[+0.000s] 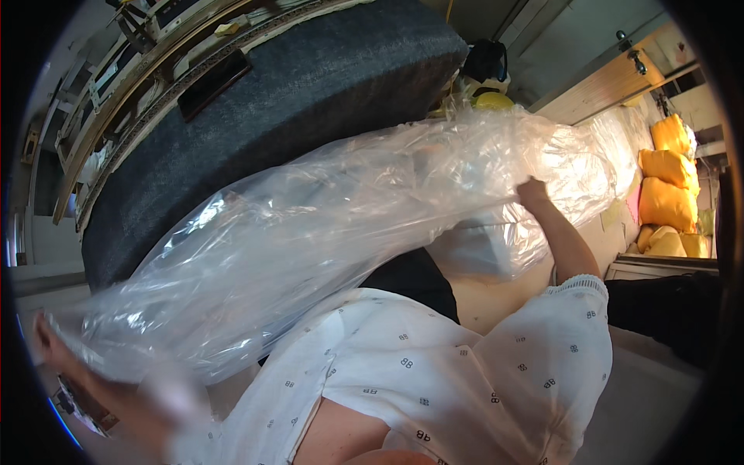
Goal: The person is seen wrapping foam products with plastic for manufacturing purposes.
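Clearly both hands, left [48, 341] and right [532, 191], clench the plastic sheet [325, 225]; tugging could tear it on the mattress [310, 85].

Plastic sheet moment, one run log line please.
left hand grips sheet edge | right hand grips plastic sheet | sheet spread over dark cushion

Clear plastic sheet [325, 232], crinkled and glossy, stretched diagonally from lower left to upper right, gripped at each end, draped over a dark grey cushion [310, 85].
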